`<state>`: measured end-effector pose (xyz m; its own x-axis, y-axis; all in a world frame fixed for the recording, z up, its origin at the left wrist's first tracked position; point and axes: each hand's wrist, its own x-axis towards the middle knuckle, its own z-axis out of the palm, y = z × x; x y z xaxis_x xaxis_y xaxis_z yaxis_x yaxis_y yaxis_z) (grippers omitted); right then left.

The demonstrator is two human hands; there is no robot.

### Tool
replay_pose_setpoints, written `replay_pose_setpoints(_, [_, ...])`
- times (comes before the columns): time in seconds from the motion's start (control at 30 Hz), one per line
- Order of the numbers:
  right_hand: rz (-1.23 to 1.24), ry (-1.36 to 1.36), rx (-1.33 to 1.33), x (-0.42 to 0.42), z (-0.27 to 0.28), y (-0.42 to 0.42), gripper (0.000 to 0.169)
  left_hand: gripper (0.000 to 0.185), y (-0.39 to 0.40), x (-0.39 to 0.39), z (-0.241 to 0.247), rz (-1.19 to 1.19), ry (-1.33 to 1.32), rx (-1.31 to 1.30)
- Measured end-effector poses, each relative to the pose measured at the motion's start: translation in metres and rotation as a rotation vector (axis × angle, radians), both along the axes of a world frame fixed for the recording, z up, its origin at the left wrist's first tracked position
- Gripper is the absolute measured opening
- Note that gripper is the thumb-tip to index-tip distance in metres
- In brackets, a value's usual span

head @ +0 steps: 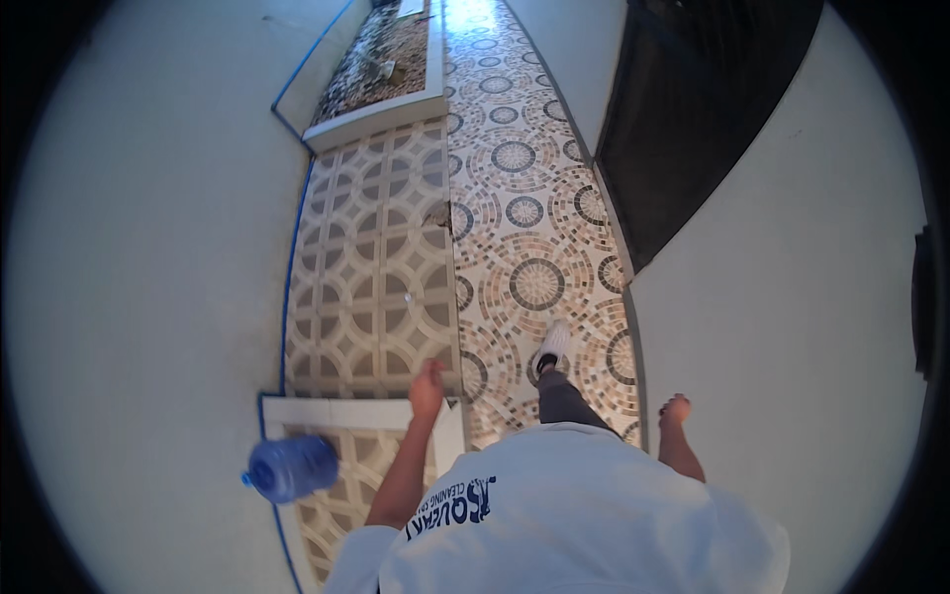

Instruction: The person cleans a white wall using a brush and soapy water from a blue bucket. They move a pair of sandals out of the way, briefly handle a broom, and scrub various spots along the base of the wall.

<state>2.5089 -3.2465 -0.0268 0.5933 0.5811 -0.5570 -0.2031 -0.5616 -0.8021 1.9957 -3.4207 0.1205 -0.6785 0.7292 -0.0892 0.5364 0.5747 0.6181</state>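
My left hand (427,387) hangs over the end of a white-edged raised section, its fingers loosely bent and no object in it. On the other side of my body, my right hand (674,413) is held low beside the pale wall, with half-curled fingers and nothing visible in it. A blue plastic water-cooler bottle (291,469) lies on its side left of my left forearm, apart from the hand. One foot in a white shoe (553,343) is stretched forward on the mosaic-patterned tile floor (512,252).
Left of the walkway runs a strip of grey patterned tiles (356,297), chipped near its right edge. Farther on is a white-edged bed (378,119) of gravel. A blue line (291,275) follows the left wall (163,260). A dark panel (683,119) is set in the right wall.
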Motion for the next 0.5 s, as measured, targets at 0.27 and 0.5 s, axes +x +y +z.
replay_pose_setpoints(0.27, [-0.153,-0.405,-0.264,-0.020,-0.078,0.158,0.030,0.015,0.251,-0.025,0.005,-0.170,-0.243,0.094])
replay_pose_setpoints(0.5, [0.350,-0.065,-0.210,-0.211,0.025,0.447,0.015,0.018,0.328,-0.180,-0.041,0.175,-0.148,0.058])
